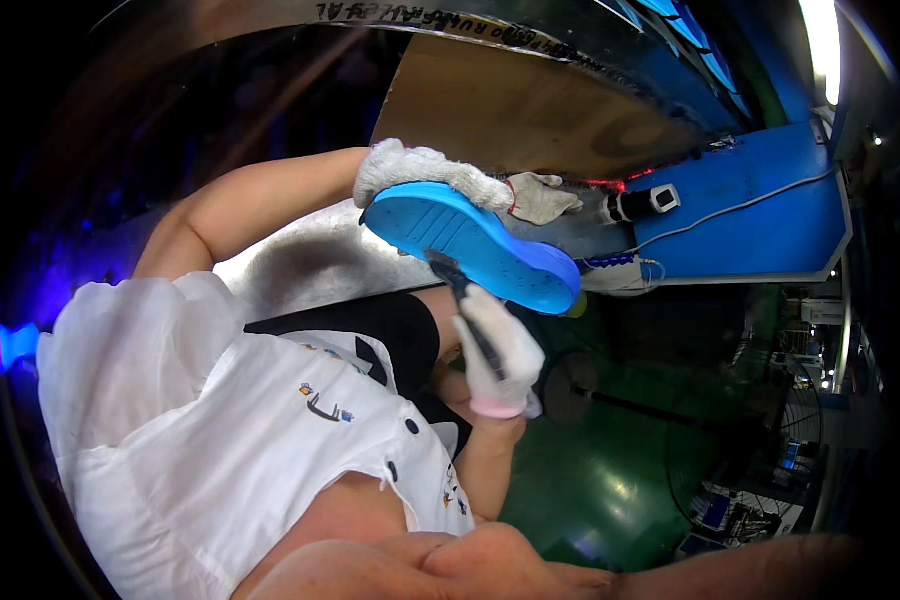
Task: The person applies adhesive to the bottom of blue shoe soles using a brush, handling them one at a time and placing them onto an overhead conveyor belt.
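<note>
A bright blue shoe sole (pixel 450 230) is held tilted, its grooved face turned toward me. Along its upper edge lies my left hand (pixel 425 172), in a fuzzy white knitted covering. The fingers are closed on the sole, though their far side is hidden. Past that edge shows a white glove (pixel 545 198) with a red cuff; I cannot tell whether it is worn or lying there. My right hand (pixel 500 350), in a white glove with a pink cuff, is wrapped round a slim black brush (pixel 448 270). The brush's dark end meets the lower edge of the sole.
Behind the sole stands a brown board (pixel 530 110). To the right are a blue panel (pixel 740 210), a white cable (pixel 730 215) and a black-and-white cylindrical device (pixel 645 203). Shiny metal sheet (pixel 320 250) lies below my left forearm. The floor (pixel 600 480) is green.
</note>
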`<state>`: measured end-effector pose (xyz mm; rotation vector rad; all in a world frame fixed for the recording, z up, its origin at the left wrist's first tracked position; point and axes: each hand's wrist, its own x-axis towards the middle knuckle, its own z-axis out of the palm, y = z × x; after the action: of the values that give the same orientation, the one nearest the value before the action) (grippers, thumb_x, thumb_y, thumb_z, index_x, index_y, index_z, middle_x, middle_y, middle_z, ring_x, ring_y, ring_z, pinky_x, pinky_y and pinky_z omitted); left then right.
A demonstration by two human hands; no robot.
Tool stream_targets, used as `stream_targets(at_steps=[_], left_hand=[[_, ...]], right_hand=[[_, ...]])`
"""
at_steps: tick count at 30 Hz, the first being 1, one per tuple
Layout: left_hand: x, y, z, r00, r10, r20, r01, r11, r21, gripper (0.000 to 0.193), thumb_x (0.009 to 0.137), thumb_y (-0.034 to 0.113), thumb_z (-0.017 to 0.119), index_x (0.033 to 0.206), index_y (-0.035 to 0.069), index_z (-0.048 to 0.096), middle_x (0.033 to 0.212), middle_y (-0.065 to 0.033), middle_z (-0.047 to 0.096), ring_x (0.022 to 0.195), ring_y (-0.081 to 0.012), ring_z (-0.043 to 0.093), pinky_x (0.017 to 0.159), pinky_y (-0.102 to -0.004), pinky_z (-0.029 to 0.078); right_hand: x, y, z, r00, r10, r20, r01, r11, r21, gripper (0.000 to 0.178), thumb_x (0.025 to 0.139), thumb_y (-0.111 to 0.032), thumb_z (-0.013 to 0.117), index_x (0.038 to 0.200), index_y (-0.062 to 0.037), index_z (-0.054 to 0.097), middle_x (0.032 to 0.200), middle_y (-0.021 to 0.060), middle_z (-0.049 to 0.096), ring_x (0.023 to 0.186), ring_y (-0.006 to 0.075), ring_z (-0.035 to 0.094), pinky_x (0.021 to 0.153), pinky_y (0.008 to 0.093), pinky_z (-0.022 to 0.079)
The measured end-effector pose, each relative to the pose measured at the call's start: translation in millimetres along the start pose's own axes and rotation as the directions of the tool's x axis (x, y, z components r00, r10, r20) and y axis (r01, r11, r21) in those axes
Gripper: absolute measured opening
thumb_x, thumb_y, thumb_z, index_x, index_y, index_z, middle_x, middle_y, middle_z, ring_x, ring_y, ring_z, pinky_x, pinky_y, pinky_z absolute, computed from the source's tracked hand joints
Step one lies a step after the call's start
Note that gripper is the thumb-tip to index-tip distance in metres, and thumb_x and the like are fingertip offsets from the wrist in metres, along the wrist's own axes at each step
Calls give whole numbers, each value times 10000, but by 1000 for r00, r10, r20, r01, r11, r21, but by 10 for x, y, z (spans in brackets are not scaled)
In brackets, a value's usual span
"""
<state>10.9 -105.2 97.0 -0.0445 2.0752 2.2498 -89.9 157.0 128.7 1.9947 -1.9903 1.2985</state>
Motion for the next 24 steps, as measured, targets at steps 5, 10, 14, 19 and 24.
stream_targets(at_steps=[5,10,14,19,24], left_hand=[[-3,-147,-91,950,312,20,-309,926,215,610,816,185,772,1371,99,533,1333,-148,588,1227,-273,585,1053,-385,467],[-11,97,-73,930,366,31,-345,842,415,710,749,178,825,1380,115,507,1378,-145,548,1267,-284,549,1073,-390,447],[-13,-13,-251,783,604,147,-615,719,324,686,795,222,783,1406,112,492,1414,-120,519,1294,-264,520,1094,-370,421],[-107,-24,-220,986,157,-48,-163,971,-173,542,836,209,748,1325,103,540,1351,-150,544,1328,-289,480,1105,-426,386],[-174,282,-66,973,-209,96,214,671,-710,569,794,299,779,1260,63,554,1245,-130,594,1237,-234,553,1036,-367,445]], right_hand=[[35,-161,-86,999,-47,-7,46,994,-96,256,716,-17,787,961,-42,717,1012,146,724,743,254,688,684,311,554],[34,-267,-199,986,-58,154,103,948,-302,273,694,33,791,952,-10,713,1007,163,726,811,281,716,711,308,563],[156,11,-200,980,-153,-128,137,983,-124,242,766,-96,722,1008,-86,721,1072,123,716,605,240,615,551,288,509],[33,-103,-330,980,-200,27,201,960,-194,264,758,-94,752,1021,-100,733,1047,100,729,601,194,612,540,281,498],[59,-40,-355,997,-53,-57,49,997,-64,316,670,87,781,960,-15,706,1026,177,727,796,265,693,713,316,539]])
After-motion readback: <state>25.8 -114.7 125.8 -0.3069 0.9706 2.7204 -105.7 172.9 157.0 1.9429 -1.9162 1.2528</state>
